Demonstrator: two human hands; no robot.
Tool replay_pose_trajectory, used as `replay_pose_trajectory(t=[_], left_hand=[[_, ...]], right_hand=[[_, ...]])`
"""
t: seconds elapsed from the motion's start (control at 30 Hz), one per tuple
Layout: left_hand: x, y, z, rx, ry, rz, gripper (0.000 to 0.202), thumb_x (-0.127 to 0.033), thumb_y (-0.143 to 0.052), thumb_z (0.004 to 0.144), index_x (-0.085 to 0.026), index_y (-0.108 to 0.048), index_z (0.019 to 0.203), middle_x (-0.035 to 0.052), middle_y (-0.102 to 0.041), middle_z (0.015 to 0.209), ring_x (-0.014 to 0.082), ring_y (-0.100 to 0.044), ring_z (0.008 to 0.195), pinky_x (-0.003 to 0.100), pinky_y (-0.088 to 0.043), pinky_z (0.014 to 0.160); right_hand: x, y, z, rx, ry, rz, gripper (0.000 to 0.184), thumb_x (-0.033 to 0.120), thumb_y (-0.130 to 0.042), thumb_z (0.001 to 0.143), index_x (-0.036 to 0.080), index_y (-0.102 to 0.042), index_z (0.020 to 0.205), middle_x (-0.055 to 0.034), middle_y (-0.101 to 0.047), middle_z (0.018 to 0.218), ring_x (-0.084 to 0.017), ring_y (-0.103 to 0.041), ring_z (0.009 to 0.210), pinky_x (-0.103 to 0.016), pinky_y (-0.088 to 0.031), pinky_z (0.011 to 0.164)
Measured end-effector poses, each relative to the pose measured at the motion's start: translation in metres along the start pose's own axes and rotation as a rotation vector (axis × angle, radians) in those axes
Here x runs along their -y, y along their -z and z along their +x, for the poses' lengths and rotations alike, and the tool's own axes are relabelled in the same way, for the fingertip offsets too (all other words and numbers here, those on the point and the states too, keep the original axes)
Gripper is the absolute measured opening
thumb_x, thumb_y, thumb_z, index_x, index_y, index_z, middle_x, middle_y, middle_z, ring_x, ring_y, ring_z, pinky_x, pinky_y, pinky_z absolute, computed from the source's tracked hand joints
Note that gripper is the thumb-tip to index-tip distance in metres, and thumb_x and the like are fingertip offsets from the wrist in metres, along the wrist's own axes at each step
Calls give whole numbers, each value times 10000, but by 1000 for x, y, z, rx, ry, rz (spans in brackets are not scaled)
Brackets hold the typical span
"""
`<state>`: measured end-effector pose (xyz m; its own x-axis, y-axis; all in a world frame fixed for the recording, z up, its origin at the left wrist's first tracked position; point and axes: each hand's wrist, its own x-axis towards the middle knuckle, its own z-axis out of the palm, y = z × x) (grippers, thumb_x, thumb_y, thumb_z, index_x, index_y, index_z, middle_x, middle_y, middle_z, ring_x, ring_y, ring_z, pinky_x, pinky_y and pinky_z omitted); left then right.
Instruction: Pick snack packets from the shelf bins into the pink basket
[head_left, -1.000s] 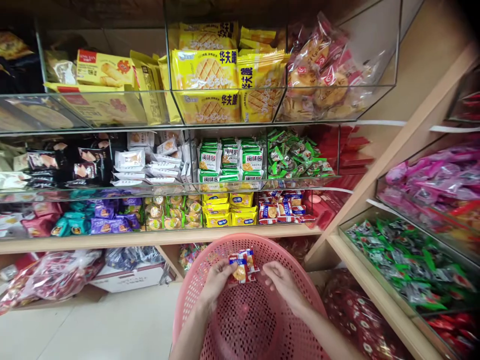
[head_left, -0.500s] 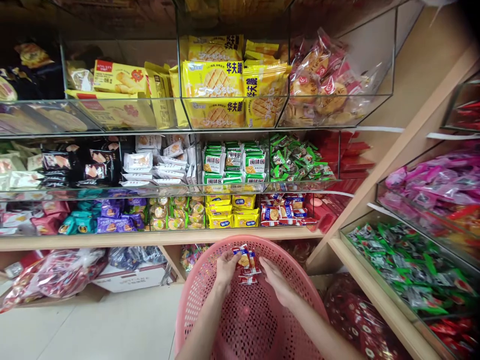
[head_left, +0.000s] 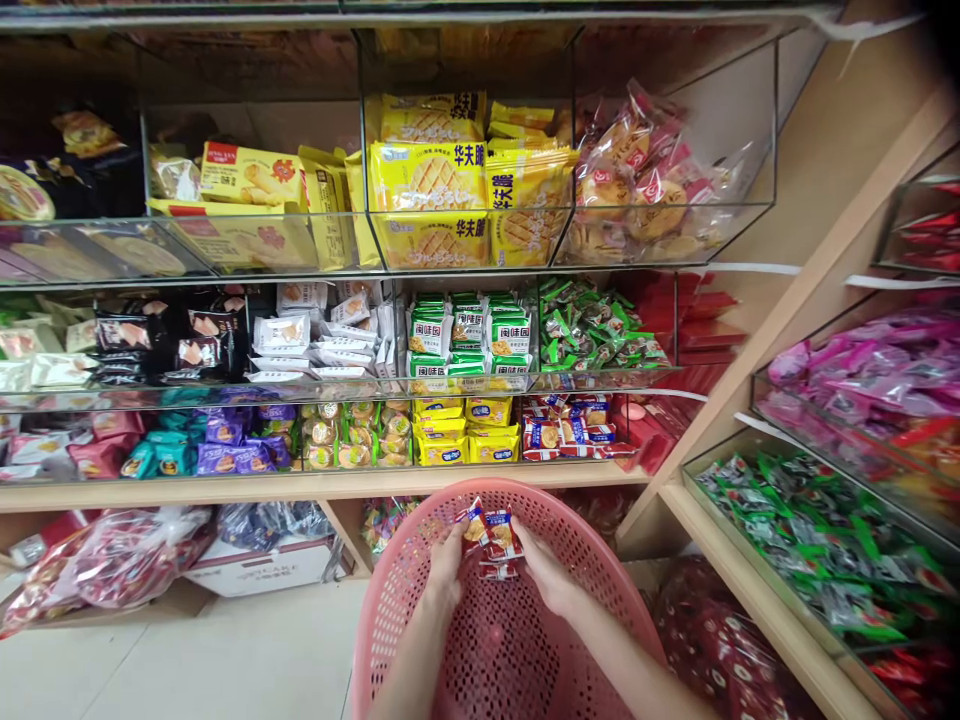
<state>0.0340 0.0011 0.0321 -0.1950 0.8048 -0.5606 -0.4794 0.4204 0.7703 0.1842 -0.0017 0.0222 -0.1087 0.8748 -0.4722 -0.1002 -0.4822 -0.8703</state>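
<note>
Snack shop, stocked shelves (head_left: 300, 488). Left hand (head_left: 448, 562) and right hand (head_left: 546, 578) both pinch a small stack of red-and-white packets (head_left: 491, 530) between them, over the far rim of the pink basket (head_left: 600, 545). The stack's long axis runs upright, and both hands are equally near. Fingers hide the lower packets; the print is unreadable. A bin (head_left: 570, 432) of like stock sits just beyond.

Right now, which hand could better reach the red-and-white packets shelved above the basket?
Likely the right hand: nearer the shelved packets, though it and the left hand both hold snack packets.
</note>
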Motion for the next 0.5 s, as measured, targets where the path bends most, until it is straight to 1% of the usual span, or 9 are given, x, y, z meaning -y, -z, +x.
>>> replay_pose_trajectory(t=[0.07,0.17,0.27,0.37,0.5], left_hand=[[1,-4,-1,-5,-35,14,359,-417,-759,604,-172,-550,764,14,-681,640,123,-626,543,255,-514,547],[3,-13,-1,9,-110,62,402,-437,-777,567,-172,-564,782,11,-689,674,119,-622,557,248,-502,554],[6,-24,1,25,-194,133,425,-462,-785,535,-164,-593,769,0,-670,635,126,-616,564,251,-491,566],[9,-33,5,19,-278,220,400,-457,-790,512,-160,-618,718,-20,-622,554,134,-600,557,248,-465,559],[11,-36,9,-13,-367,334,300,-391,-782,519,-171,-626,651,-43,-560,488,129,-571,546,236,-424,551]], right_hand=[[-1,-3,-2,24,26,9,583,710,-561,696,284,-658,1084,-28,-651,1233,-252,-532,1209,-400,-407,998],[0,-7,-6,71,65,34,598,715,-549,702,276,-653,1095,-25,-637,1254,-240,-535,1205,-379,-408,995],[2,-8,-8,111,65,63,631,722,-501,731,250,-636,1127,-41,-620,1277,-223,-532,1207,-362,-388,1012],[1,-7,-8,105,39,60,631,723,-478,744,256,-625,1141,-38,-611,1289,-216,-526,1212,-353,-375,1021],[-1,-3,-5,69,15,42,636,728,-492,730,271,-615,1156,-33,-595,1308,-223,-475,1264,-379,-352,1041]])
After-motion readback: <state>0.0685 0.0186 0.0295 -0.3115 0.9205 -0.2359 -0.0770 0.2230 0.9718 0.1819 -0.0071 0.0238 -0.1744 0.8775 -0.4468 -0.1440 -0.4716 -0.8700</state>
